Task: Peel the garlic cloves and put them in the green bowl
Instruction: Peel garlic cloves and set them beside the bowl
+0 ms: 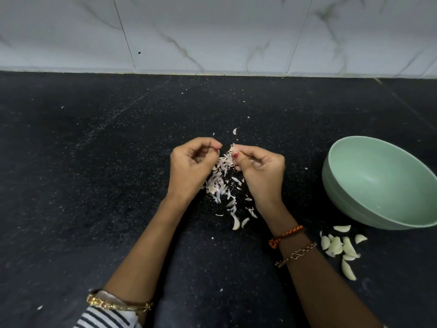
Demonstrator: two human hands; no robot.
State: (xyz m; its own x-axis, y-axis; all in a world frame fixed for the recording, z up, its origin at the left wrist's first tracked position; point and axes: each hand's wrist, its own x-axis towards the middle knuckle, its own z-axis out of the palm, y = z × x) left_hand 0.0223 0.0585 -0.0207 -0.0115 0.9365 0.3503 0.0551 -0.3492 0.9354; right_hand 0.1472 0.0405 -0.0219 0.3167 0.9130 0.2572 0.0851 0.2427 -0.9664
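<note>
Black counter (94, 185): clove (233, 151) pinched in right hand (260, 171)

Both forearms reach forward from the lower edge of the view and converge toward its centre. Left hand (191, 166): back of the hand upward, fingers curled inward, thumb and forefinger tips pressed together in a pinch grip. Right hand (260, 171): close beside the left but not touching it, fingers curled, thumb tip pressed against the forefinger. The two wrists are held apart, and both are raised.
</note>
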